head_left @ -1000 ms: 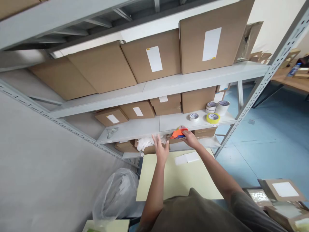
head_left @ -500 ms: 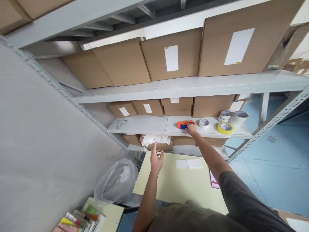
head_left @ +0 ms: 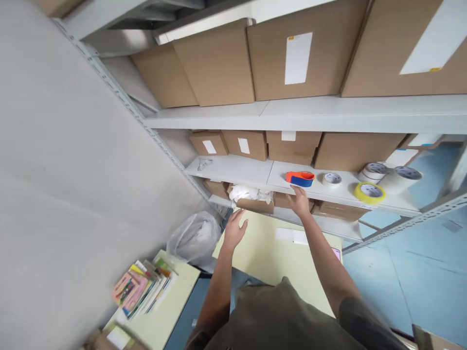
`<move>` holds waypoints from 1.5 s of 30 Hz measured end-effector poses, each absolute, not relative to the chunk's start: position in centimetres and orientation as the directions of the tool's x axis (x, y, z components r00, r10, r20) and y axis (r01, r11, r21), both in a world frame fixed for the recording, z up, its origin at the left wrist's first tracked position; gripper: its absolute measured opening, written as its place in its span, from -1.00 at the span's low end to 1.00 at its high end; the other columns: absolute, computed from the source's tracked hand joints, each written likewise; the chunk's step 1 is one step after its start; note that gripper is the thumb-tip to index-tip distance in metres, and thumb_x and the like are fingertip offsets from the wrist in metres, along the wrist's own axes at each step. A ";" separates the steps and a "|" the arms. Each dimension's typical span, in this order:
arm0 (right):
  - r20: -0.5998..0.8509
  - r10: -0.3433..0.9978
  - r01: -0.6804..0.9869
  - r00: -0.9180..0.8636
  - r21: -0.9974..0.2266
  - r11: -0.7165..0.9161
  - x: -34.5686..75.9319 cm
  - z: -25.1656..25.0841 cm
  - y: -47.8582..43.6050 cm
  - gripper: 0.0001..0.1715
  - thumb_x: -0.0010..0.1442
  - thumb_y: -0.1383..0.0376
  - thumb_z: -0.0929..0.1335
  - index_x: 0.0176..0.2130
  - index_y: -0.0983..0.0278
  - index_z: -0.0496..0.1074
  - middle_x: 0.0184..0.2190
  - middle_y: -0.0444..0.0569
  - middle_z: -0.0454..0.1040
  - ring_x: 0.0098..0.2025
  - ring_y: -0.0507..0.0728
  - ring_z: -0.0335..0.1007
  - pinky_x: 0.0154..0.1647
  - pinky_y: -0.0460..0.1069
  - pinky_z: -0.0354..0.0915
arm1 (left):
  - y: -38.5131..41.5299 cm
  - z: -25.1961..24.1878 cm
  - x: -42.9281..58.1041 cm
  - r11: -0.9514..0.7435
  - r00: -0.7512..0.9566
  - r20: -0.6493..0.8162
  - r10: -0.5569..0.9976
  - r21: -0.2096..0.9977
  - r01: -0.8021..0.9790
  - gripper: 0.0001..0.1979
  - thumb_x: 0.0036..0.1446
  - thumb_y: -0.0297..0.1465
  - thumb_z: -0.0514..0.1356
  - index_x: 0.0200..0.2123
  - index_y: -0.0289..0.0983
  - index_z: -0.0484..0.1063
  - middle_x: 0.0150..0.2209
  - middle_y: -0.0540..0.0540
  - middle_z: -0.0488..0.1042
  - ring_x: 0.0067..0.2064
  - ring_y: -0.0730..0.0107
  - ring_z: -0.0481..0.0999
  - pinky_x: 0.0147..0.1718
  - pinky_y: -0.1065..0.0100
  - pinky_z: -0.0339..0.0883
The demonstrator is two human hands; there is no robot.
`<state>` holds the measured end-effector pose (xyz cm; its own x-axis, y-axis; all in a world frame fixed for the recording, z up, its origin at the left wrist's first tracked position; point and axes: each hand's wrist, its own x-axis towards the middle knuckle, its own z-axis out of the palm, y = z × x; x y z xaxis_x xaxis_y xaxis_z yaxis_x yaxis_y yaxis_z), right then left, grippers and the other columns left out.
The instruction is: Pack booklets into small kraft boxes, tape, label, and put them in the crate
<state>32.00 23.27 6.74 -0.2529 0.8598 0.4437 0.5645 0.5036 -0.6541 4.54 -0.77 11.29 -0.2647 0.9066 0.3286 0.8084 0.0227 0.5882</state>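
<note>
An orange and blue tape dispenser (head_left: 300, 178) lies on the grey middle shelf (head_left: 237, 171), next to a small white tape roll (head_left: 332, 179). My right hand (head_left: 299, 202) hovers just below the shelf edge under the dispenser, fingers loosely spread, holding nothing. My left hand (head_left: 234, 230) is open with fingers apart above the pale yellow table (head_left: 268, 255), near a box of white crumpled plastic (head_left: 252, 196). Two white sheets (head_left: 292, 236) rest on the table.
Cardboard boxes (head_left: 251, 63) with white labels fill the upper shelf, smaller ones (head_left: 243, 144) the middle. A yellow tape roll (head_left: 368, 192) and white rolls (head_left: 396, 176) lie at right. A clear plastic bag (head_left: 195, 238) and a desk with books (head_left: 142, 289) are at left.
My right hand set the dispenser on the middle shelf, let go and drew back below the shelf edge. My left hand lowered toward the table. The view swung left.
</note>
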 end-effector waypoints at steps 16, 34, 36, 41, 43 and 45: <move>0.153 0.869 0.361 -0.470 -0.865 0.347 29.2 -3.5 7.2 -0.21 0.40 -0.07 0.30 0.44 0.24 0.30 0.39 0.21 0.39 0.43 0.39 0.30 0.46 0.37 0.24 | -11.7 5.3 4.7 0.331 -0.346 -0.053 0.937 0.460 0.824 -0.44 0.39 -0.32 0.16 0.43 -0.15 0.33 0.52 -0.19 0.19 0.55 -0.02 0.12 0.46 -0.09 0.19; 0.169 0.606 0.255 -0.778 -0.796 0.549 10.3 -3.7 -6.6 -0.27 0.43 0.05 0.27 0.45 0.25 0.30 0.42 0.19 0.36 0.47 0.35 0.24 0.49 0.32 0.22 | -28.4 2.2 -4.4 0.565 -0.605 -0.094 0.791 0.494 0.661 -0.39 0.29 -0.40 0.25 0.40 -0.17 0.35 0.53 -0.26 0.17 0.56 -0.12 0.09 0.46 -0.19 0.15; 0.171 0.576 0.242 -0.799 -0.786 0.569 7.2 -3.7 -8.8 -0.27 0.42 0.05 0.27 0.45 0.25 0.31 0.42 0.18 0.35 0.47 0.35 0.24 0.50 0.33 0.22 | -31.5 1.6 -6.9 0.595 -0.633 -0.113 0.766 0.499 0.630 -0.38 0.30 -0.39 0.25 0.41 -0.19 0.33 0.54 -0.29 0.13 0.56 -0.13 0.08 0.46 -0.17 0.15; 0.185 0.417 0.147 -0.890 -0.749 0.647 -1.8 -3.6 -15.2 -0.30 0.42 0.11 0.26 0.45 0.21 0.32 0.44 0.15 0.34 0.49 0.33 0.21 0.51 0.31 0.20 | -39.8 -0.1 -15.0 0.669 -0.739 -0.115 0.664 0.533 0.518 -0.38 0.33 -0.35 0.23 0.43 -0.24 0.30 0.53 -0.35 0.15 0.53 -0.12 0.16 0.43 -0.13 0.19; 0.175 0.330 0.105 -0.928 -0.726 0.679 -5.6 -4.0 -17.7 -0.30 0.42 0.14 0.26 0.45 0.21 0.32 0.45 0.15 0.32 0.50 0.32 0.20 0.51 0.29 0.20 | -42.9 -1.1 -18.1 0.692 -0.794 -0.106 0.598 0.568 0.445 -0.39 0.34 -0.33 0.23 0.42 -0.25 0.30 0.51 -0.38 0.18 0.52 -0.14 0.19 0.41 -0.14 0.21; 0.147 0.248 0.075 -0.958 -0.703 0.708 -9.3 -4.9 -20.0 -0.30 0.41 0.15 0.26 0.45 0.23 0.32 0.46 0.15 0.30 0.50 0.31 0.20 0.51 0.27 0.20 | -45.8 -2.1 -20.6 0.707 -0.842 -0.109 0.528 0.605 0.365 -0.39 0.35 -0.30 0.23 0.42 -0.26 0.30 0.50 -0.40 0.20 0.51 -0.15 0.20 0.40 -0.14 0.22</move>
